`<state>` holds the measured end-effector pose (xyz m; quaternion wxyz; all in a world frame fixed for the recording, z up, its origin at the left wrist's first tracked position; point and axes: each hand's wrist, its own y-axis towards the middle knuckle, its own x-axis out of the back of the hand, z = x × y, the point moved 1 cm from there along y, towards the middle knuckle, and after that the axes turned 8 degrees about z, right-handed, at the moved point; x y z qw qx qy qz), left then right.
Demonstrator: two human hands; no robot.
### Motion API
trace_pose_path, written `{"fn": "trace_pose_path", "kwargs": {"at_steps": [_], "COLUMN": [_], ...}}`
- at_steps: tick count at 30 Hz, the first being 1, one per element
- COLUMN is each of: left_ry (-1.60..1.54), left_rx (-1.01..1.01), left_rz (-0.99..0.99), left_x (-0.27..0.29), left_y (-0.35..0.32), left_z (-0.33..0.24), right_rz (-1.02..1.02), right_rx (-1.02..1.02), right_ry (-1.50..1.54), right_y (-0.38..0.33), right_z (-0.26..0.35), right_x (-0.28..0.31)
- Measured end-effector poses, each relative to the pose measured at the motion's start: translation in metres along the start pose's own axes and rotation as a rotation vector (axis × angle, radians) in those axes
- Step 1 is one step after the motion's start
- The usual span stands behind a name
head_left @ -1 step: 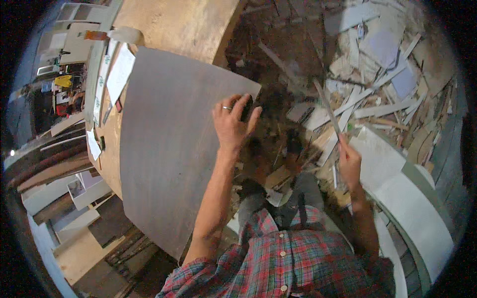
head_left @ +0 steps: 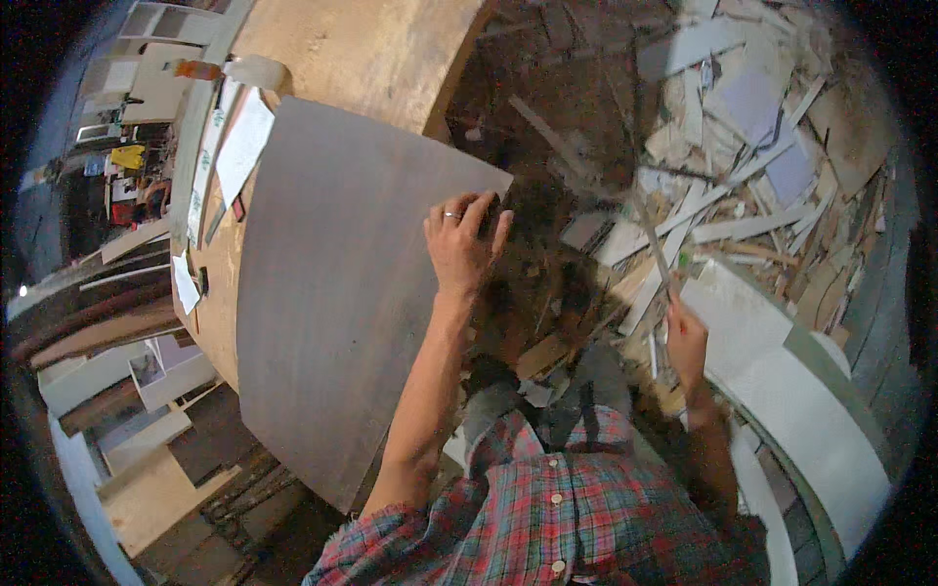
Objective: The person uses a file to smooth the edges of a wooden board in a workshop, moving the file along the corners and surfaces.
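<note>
A large dark brown laminate sheet (head_left: 332,293) lies over a wooden workbench (head_left: 362,49) and overhangs its near side. My left hand (head_left: 461,249), a ring on one finger, grips the sheet's right edge near its upper corner, fingers curled over it. My right hand (head_left: 684,337) is lower and to the right, closed around the bottom end of a thin pale strip (head_left: 653,244) that points up and away from me. My plaid shirt fills the lower edge of the view.
Several pale wood and laminate offcuts (head_left: 743,156) litter the floor on the right. White curved panels (head_left: 782,400) stand at my right side. Papers (head_left: 239,146) and an orange bottle (head_left: 200,70) sit on the bench's left edge. Boards and shelving (head_left: 147,391) crowd the left.
</note>
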<state>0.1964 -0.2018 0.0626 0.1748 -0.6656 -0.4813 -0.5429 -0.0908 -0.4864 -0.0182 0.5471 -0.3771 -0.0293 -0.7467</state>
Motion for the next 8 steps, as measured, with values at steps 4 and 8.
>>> {"fn": "trace_pose_path", "kwargs": {"at_steps": [4, 8], "left_ry": [0.035, 0.067], "left_rx": [0.012, 0.046], "left_rz": [0.022, 0.092], "left_x": [-0.015, -0.023], "left_y": [0.007, 0.008], "left_z": [0.002, 0.000], "right_rz": [-0.100, -0.139], "right_rx": [-0.143, -0.274], "right_ry": [0.012, 0.062], "right_y": [-0.098, -0.145], "right_z": [-0.082, -0.140], "right_x": [0.022, 0.024]}}
